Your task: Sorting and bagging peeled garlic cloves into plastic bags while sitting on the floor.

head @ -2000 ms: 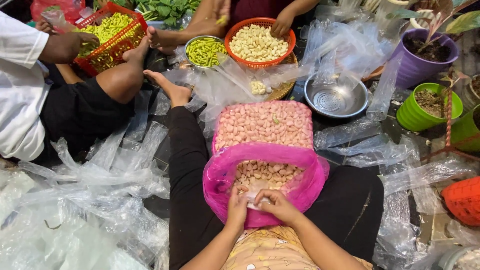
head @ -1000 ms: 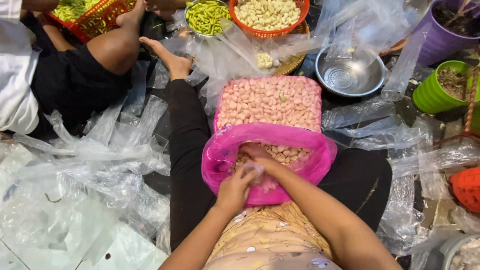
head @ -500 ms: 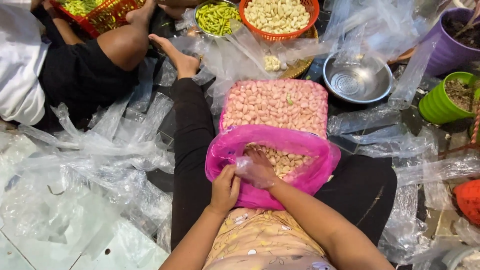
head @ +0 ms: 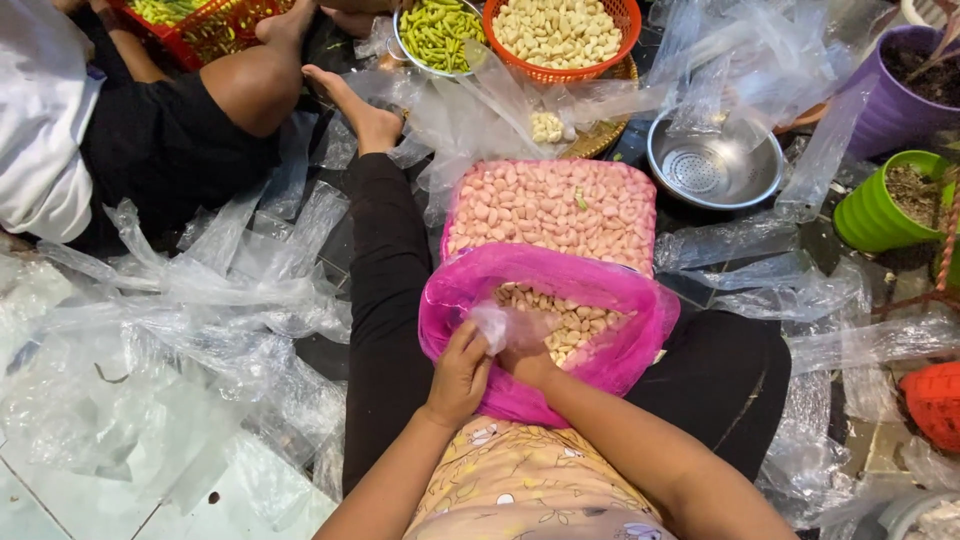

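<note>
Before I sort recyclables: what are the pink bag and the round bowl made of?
Pink bag: thin plastic film, translucent and glossy; it crumples and folds. Round bowl: likely stainless steel, shiny grey with reflections and a perforated centre.

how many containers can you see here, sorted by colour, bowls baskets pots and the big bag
orange basket of peeled garlic: 1
red basket of green chillies: 1
steel bowl: 2, one empty, one with chillies
purple pot: 1
green pot: 1
pink bag of garlic: 1
total: 7
The left hand holds a small clear bag at the pink bag's mouth; the right hand reaches inside.
</note>
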